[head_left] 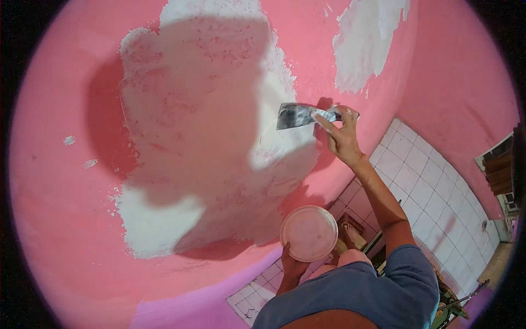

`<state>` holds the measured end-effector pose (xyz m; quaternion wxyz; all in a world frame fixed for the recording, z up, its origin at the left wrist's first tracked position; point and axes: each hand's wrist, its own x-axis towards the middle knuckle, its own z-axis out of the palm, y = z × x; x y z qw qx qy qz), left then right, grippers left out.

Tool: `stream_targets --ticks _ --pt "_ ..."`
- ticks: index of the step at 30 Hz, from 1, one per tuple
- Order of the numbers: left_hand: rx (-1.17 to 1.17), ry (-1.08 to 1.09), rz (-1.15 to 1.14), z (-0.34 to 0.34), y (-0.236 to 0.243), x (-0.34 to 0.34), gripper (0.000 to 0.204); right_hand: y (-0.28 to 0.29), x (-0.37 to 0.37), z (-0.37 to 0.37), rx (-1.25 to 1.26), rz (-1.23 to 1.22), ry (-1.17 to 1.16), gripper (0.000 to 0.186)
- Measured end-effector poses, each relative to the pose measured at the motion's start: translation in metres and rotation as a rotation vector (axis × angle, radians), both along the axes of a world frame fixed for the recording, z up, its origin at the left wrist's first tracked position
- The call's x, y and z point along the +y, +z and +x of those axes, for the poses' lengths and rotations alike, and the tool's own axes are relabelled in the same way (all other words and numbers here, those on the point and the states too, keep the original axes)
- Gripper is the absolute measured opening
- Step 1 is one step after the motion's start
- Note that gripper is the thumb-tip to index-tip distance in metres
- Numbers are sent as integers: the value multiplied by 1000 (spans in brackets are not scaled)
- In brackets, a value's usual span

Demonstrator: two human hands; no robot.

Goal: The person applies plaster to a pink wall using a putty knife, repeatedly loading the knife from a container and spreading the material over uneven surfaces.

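Observation:
A putty knife [298, 115] with a smeared metal blade is gripped in my right hand [344, 134], fingers closed round its handle. Its blade lies at the right side of a large white putty patch [219, 98] on the pink wall; whether it presses on the surface I cannot tell. Lower down, my left hand [294, 266] holds a round, pale plastic lid [309, 233] by its near edge. White smears mark the fingers of my right hand.
Another putty patch [370, 44] shows at the upper right of the pink wall [49, 208]. White tiles [422, 175] cover a surface on the right. A purple band [181, 310] runs along the bottom. My bare foot [349, 227] shows below the lid.

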<state>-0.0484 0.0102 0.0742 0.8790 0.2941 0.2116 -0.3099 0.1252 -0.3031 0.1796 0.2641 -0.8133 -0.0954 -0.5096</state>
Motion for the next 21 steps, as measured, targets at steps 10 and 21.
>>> stream_targets --ticks 10,21 --pt "-107 -88 259 1 21 -20 66 13 2 -1 58 -66 89 62" --pt "42 -41 -62 -2 -15 -3 69 14 7 1 29 -131 103 55"
